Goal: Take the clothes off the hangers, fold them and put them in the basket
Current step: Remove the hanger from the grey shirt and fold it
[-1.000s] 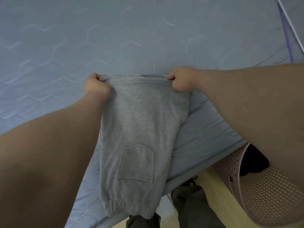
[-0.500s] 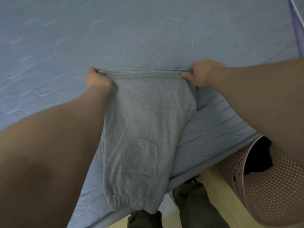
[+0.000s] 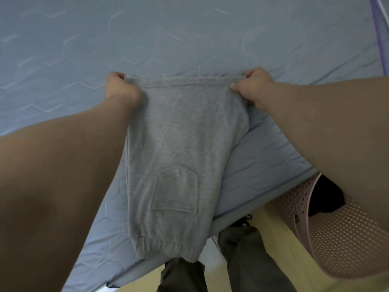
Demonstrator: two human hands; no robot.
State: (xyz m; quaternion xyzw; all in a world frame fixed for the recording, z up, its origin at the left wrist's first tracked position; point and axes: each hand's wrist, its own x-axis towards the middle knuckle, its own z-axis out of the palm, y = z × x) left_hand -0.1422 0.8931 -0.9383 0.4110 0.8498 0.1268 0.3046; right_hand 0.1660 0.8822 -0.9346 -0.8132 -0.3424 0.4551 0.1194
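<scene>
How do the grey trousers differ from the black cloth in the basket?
The grey trousers lie on the bed, gripped by the left hand and right hand; the black cloth sits in the basket, untouched. The trousers are light; the cloth is dark and partly hidden by an arm. Both are fabric.

The grey sweatpants (image 3: 174,140) I hold lie folded flat on the bed (image 3: 189,28), pocket (image 3: 175,190) up, cuff (image 3: 166,247) nearest me; the pink perforated basket (image 3: 341,239) stands beside it.

L grip (image 3: 121,89), R grip (image 3: 256,87) clenched, arms fwd
</scene>
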